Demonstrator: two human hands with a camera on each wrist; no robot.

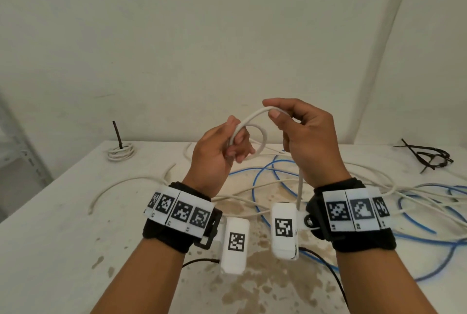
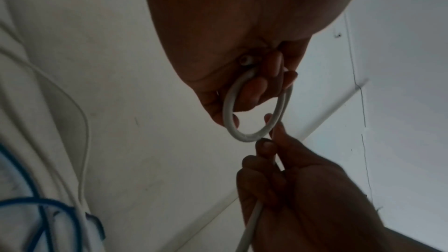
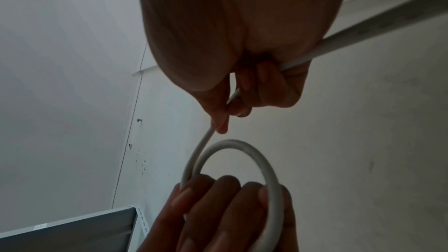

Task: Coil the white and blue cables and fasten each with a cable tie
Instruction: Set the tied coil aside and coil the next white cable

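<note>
Left hand (image 1: 217, 147) grips a small loop of the white cable (image 1: 262, 136); right hand (image 1: 300, 131) pinches the adjoining strand above it. Blue cable (image 1: 255, 187) lies loose on the surface (image 1: 63, 225).

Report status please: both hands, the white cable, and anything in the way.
Left hand holds first loop of white cable. Right hand pinches cable, feeding next turn. Blue cable tangled with white slack on table; may snag.
</note>
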